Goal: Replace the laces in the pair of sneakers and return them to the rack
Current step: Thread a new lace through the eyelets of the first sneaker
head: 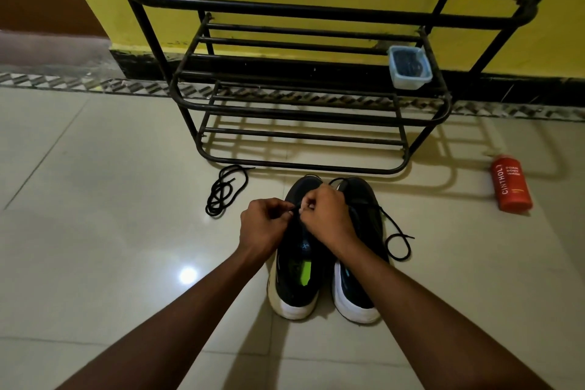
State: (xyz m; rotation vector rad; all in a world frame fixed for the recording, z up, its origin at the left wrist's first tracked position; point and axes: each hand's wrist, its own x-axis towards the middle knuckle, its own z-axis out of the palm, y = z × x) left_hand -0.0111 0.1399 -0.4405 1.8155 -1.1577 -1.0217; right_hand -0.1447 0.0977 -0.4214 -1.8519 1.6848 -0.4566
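Cream glossy floor tiles [95, 168] under a yellow wall [557, 41]. We list the entries outward from the point where our hands meet.

1. Grip: our left hand [264, 225] and right hand [326, 215] meet fingertip to fingertip. Fingers are curled, and both hands pinch a short stretch of black lace [297, 206] between them.
2. Directly under the grip: left sneaker [294, 282], with a black upper, white sole and green patch inside. It stands on the tiles with its toe pointing away from us.
3. Just right of the grip: right sneaker [357, 294], side by side with its mate. The right wrist crosses over it.
4. Right of the grip: trailing lace [399, 242] — it runs off the right sneaker and loops onto the floor.
5. Left of the grip, near: loose lace [221, 191], black and coiled on the tiles, apart from both shoes.
6. Beyond the grip: rack [313, 11], made of black metal bars, against the wall. The sneakers stand on the floor just short of its lowest bar.
7. Beyond and to the right, on a rack shelf: clear plastic box [410, 68] with dark coiled contents.
8. Well to the right: red bottle [510, 183] marked CINTHOL, on the tiles. We cannot tell whether it is upright or lying.
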